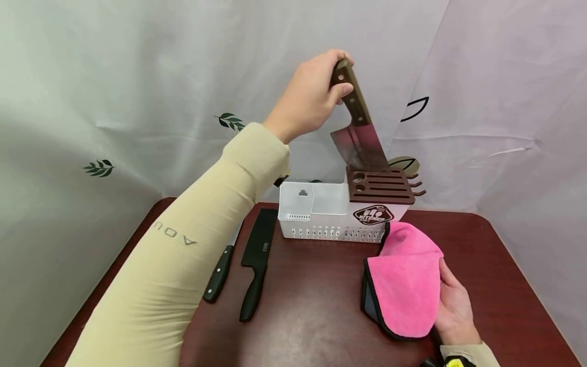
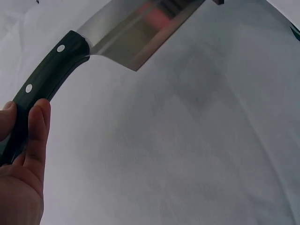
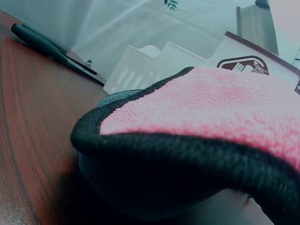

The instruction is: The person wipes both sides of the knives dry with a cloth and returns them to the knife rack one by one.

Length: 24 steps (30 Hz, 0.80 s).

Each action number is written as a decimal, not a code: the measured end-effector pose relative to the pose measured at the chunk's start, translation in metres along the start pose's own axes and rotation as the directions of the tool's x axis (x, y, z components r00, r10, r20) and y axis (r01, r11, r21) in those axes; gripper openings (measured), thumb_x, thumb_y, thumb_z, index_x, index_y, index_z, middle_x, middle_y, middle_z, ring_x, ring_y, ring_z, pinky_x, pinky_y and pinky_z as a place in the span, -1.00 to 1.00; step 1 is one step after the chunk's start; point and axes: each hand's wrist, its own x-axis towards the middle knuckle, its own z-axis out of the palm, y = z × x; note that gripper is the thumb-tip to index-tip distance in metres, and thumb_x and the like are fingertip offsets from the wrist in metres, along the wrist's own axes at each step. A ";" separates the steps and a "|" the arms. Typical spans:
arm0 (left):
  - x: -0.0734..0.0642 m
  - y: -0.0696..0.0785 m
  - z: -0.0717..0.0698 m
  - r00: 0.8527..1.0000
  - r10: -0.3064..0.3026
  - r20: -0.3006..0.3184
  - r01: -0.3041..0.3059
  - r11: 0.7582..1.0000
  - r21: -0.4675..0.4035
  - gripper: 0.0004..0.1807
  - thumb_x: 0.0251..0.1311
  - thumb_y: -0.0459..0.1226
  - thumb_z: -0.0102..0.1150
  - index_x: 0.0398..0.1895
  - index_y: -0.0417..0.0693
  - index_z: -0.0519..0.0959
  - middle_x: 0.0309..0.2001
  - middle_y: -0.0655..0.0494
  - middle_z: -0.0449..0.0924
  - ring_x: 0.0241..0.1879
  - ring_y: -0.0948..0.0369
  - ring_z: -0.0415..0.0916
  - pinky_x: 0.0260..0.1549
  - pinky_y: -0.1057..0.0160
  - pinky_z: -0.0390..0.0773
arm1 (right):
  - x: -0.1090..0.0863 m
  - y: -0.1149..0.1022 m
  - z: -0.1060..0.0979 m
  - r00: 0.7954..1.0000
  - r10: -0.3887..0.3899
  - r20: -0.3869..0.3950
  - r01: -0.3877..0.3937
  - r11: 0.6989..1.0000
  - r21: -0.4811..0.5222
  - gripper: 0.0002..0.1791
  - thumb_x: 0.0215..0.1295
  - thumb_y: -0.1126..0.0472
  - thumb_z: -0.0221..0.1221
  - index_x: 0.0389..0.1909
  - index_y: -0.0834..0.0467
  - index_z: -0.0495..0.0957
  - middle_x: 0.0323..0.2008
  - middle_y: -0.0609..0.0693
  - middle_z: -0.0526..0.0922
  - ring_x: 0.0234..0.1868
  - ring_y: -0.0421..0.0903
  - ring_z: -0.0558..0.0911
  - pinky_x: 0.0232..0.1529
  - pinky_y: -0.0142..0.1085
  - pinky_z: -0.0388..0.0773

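My left hand point(image 1: 308, 99) grips the wooden, riveted handle of a cleaver point(image 1: 362, 145) above the knife rack. Its broad blade points down at a tilt, the lower end at the back of the rack's brown slotted top point(image 1: 382, 186). In the left wrist view, thumb and fingers point(image 2: 36, 136) close around the handle from both sides. At the right, my right hand point(image 1: 455, 307) holds a folded pink cloth point(image 1: 405, 285) with black edging and a grey underside. The cloth hides most of that hand's fingers.
The white knife rack point(image 1: 332, 224) stands at the table's back, with open compartments on its left and brown hooks point(image 1: 416, 184) on its right. A black knife point(image 1: 258, 255) and a black-handled knife point(image 1: 218, 273) lie left on the dark red table point(image 1: 312, 316). White curtain hangs behind.
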 end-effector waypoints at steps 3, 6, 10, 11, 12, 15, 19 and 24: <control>0.003 0.007 0.008 1.000 -0.002 0.009 0.002 0.999 0.053 -0.57 0.47 -0.18 0.05 0.31 -0.14 0.40 0.09 0.09 0.51 0.00 0.30 0.42 0.00 0.52 0.32 | -0.001 0.000 -0.001 1.000 0.012 0.019 -0.012 1.000 -0.006 -0.29 0.65 -0.15 -0.39 0.34 0.31 0.40 0.35 0.13 0.45 0.42 0.01 0.36 0.49 -0.24 0.04; 0.004 0.012 0.018 1.000 -0.023 -0.013 0.023 0.997 0.069 -0.58 0.48 -0.19 0.04 0.31 -0.12 0.40 0.10 0.09 0.49 0.04 0.27 0.40 0.04 0.50 0.31 | -0.002 0.000 -0.001 1.000 0.015 0.019 -0.014 1.000 -0.004 -0.31 0.65 -0.14 -0.38 0.34 0.31 0.40 0.35 0.13 0.46 0.42 0.01 0.36 0.49 -0.24 0.03; 0.007 0.019 0.028 0.997 -0.054 -0.057 0.057 0.997 0.060 -0.57 0.48 -0.20 0.04 0.35 -0.08 0.38 0.15 0.07 0.47 0.08 0.24 0.41 0.07 0.48 0.34 | -0.003 -0.002 -0.001 1.000 0.020 0.012 -0.020 1.000 -0.008 -0.32 0.66 -0.13 -0.37 0.33 0.31 0.41 0.35 0.13 0.46 0.41 0.02 0.36 0.49 -0.23 0.04; 0.008 0.021 0.031 0.996 -0.058 -0.065 0.062 0.996 0.057 -0.56 0.48 -0.20 0.05 0.36 -0.07 0.38 0.17 0.07 0.46 0.10 0.24 0.42 0.07 0.48 0.35 | -0.003 -0.002 -0.001 1.000 0.022 0.013 -0.022 1.000 -0.011 -0.32 0.66 -0.13 -0.37 0.33 0.31 0.41 0.34 0.13 0.46 0.41 0.02 0.36 0.49 -0.23 0.04; 0.009 0.022 0.033 0.996 -0.064 -0.068 0.068 0.996 0.058 -0.55 0.48 -0.20 0.04 0.38 -0.05 0.37 0.19 0.07 0.45 0.11 0.24 0.43 0.08 0.49 0.35 | -0.003 -0.003 -0.001 1.000 0.024 0.014 -0.024 1.000 -0.013 -0.31 0.66 -0.13 -0.37 0.32 0.31 0.41 0.34 0.13 0.46 0.41 0.03 0.36 0.49 -0.23 0.04; 0.012 0.025 0.040 0.995 -0.071 -0.075 0.076 0.995 0.065 -0.52 0.47 -0.19 0.05 0.41 0.00 0.36 0.22 0.08 0.45 0.12 0.25 0.45 0.07 0.48 0.37 | -0.003 -0.003 -0.001 1.000 0.026 0.016 -0.026 0.999 -0.021 -0.31 0.66 -0.14 -0.39 0.32 0.31 0.42 0.34 0.13 0.46 0.41 0.03 0.36 0.49 -0.22 0.04; 0.014 0.025 0.046 0.994 -0.082 -0.069 0.088 0.993 0.081 -0.51 0.48 -0.20 0.04 0.43 0.04 0.35 0.21 0.10 0.46 0.10 0.24 0.47 0.05 0.46 0.38 | -0.002 -0.001 -0.001 1.000 0.017 0.012 -0.017 1.000 -0.023 -0.30 0.65 -0.14 -0.40 0.32 0.30 0.42 0.33 0.13 0.47 0.40 0.02 0.37 0.48 -0.22 0.06; 0.017 0.023 0.052 0.993 -0.102 -0.056 0.107 0.989 0.101 -0.53 0.49 -0.21 0.03 0.43 0.05 0.36 0.21 0.10 0.47 0.14 0.24 0.45 0.09 0.45 0.36 | -0.001 0.000 -0.002 1.000 0.006 0.007 -0.006 1.000 -0.027 -0.29 0.65 -0.16 -0.41 0.31 0.29 0.43 0.32 0.12 0.49 0.39 0.00 0.39 0.47 -0.24 0.09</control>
